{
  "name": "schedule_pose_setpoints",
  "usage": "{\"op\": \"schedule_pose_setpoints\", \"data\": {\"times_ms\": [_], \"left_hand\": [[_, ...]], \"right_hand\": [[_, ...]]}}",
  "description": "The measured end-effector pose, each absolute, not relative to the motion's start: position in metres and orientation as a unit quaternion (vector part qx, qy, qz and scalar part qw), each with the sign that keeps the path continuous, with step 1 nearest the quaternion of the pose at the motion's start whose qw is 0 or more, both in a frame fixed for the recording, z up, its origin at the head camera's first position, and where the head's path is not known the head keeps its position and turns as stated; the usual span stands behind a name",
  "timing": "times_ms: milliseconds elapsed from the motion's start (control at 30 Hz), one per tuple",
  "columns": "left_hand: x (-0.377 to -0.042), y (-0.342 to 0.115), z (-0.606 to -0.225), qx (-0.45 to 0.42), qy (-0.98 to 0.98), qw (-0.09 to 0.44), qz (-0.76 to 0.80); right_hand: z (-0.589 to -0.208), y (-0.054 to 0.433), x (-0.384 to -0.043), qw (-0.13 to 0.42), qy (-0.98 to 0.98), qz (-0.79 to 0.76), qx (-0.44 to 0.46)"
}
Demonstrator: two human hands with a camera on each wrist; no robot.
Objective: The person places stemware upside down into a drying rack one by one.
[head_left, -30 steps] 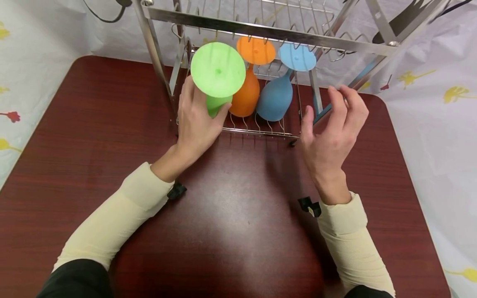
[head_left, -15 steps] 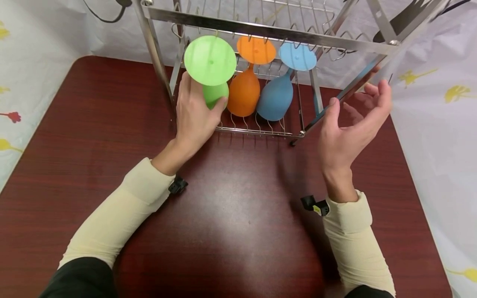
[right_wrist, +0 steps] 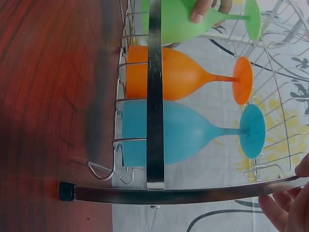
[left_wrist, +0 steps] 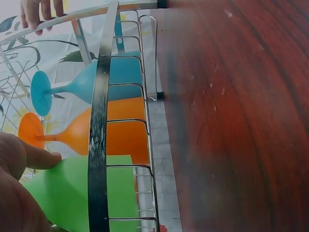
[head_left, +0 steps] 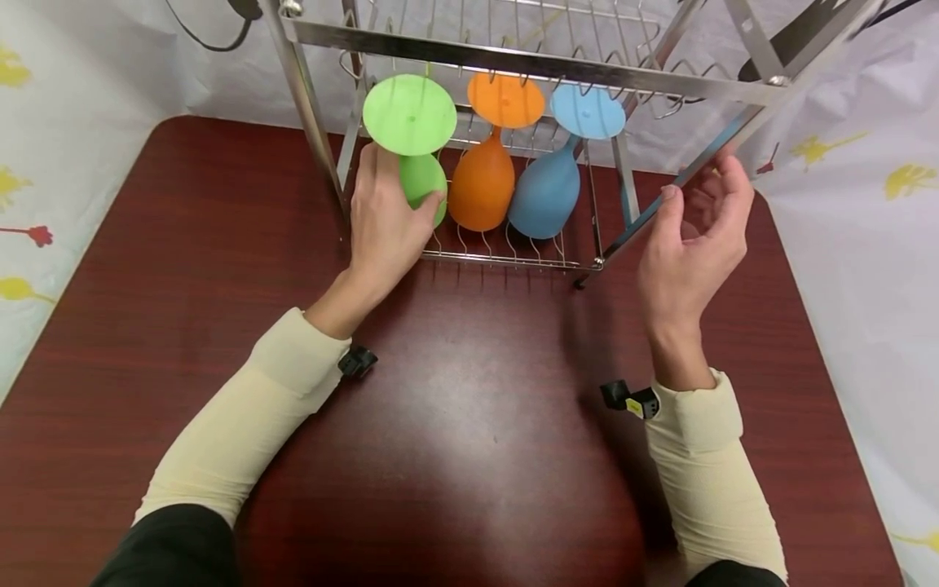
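Note:
My left hand [head_left: 385, 220] grips the bowl of a green goblet [head_left: 409, 114], which stands upside down on the lower tier of a metal dish rack [head_left: 528, 60], foot upward. To its right an orange goblet [head_left: 482, 187] and a blue goblet [head_left: 546, 194] are also inverted, the blue one leaning. In the left wrist view my thumb [left_wrist: 43, 158] lies along the green bowl, its rim down among the wires. My right hand [head_left: 693, 253] holds the rack's right leg; the right wrist view has thumb and fingers on either side of the metal bar [right_wrist: 207, 194].
The rack stands at the back of a dark red wooden table [head_left: 455, 440], with a wire upper tier above the goblets. Patterned white sheeting [head_left: 844, 212] surrounds the table. A black cable [head_left: 213, 45] hangs at the upper left.
The green goblet has gone down and left, settling into the rack beside the orange one. My right hand has moved right and taken hold of the rack's leg.

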State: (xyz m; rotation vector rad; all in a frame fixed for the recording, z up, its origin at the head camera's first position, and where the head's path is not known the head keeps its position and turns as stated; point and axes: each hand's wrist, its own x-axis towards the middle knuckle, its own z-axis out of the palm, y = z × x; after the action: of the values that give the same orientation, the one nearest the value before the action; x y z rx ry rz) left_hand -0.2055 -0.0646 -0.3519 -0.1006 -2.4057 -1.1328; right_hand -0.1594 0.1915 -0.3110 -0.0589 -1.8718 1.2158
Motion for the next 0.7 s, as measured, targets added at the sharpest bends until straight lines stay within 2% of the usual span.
{"op": "schedule_pose_setpoints", "data": {"times_ms": [700], "left_hand": [[-0.229,-0.063,-0.348,0.016,-0.89,0.198,-0.411]], "right_hand": [[-0.321,0.196,-0.167,0.444,-0.752,0.486,-0.017]]}}
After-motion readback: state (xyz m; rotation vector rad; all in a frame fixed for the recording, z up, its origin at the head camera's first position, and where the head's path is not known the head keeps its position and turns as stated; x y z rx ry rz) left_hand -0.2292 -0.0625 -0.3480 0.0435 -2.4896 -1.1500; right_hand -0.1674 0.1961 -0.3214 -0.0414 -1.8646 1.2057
